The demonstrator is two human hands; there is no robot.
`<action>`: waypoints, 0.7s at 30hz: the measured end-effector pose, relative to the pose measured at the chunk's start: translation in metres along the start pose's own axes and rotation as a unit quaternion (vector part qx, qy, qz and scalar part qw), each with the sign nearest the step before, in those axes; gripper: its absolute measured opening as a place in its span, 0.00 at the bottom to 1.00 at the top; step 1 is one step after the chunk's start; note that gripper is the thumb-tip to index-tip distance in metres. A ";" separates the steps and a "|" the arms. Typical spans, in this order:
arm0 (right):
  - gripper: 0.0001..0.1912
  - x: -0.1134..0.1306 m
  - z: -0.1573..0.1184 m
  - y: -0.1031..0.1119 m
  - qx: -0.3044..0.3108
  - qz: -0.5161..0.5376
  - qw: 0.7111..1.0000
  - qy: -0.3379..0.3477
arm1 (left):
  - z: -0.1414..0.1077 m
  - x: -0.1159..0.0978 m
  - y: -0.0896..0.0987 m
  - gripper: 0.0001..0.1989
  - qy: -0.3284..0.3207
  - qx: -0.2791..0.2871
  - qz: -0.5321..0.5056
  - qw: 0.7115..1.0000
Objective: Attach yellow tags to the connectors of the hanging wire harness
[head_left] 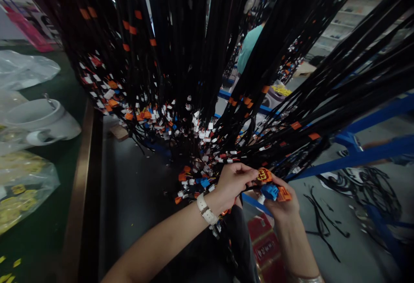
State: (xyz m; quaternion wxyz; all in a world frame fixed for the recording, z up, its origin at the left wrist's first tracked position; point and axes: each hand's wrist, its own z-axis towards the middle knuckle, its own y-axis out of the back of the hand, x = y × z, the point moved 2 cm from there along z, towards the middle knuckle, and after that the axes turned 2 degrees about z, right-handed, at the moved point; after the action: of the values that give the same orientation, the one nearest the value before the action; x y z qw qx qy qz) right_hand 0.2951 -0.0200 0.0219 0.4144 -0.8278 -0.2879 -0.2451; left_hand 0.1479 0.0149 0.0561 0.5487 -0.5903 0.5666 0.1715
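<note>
I have one view only, from the camera on the head, looking forward and steeply down. It sits close over both hands, which meet low and right of centre, the left hand (231, 184) beside the right hand (280, 201). Hanging black wire harnesses (181, 59) fill the upper frame very near the lens. The green surface (48, 214) runs along the left edge, the floor (343, 248) lower right.

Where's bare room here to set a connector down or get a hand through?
Free: the dark surface between the brown table edge and the hanging harnesses. The green tabletop is bare only beside the white cup. Crowded: the connector cluster above the left hand and right hand.
</note>
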 end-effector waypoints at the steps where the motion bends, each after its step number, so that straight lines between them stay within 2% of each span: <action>1: 0.09 0.000 0.000 0.000 0.001 -0.001 1.000 0.004 | 0.000 0.000 -0.001 0.10 -0.001 -0.006 -0.002 1.000; 9: 0.08 -0.001 0.000 -0.001 -0.014 -0.006 1.000 0.018 | 0.001 0.003 -0.005 0.09 -0.002 -0.039 0.011 0.999; 14: 0.08 -0.001 -0.001 0.001 0.015 -0.029 0.999 0.029 | 0.001 0.002 -0.008 0.10 0.003 -0.031 0.002 1.000; 21: 0.10 -0.002 -0.004 -0.001 0.006 -0.028 0.999 0.027 | 0.004 0.002 -0.005 0.09 -0.068 -0.033 0.126 0.989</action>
State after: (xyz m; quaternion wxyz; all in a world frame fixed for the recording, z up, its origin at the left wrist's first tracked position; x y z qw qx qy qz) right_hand 0.2923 -0.0233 0.0234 0.4197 -0.8101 -0.3014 -0.2770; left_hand 0.1541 0.0167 0.0553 0.5399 -0.5188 0.5923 0.2976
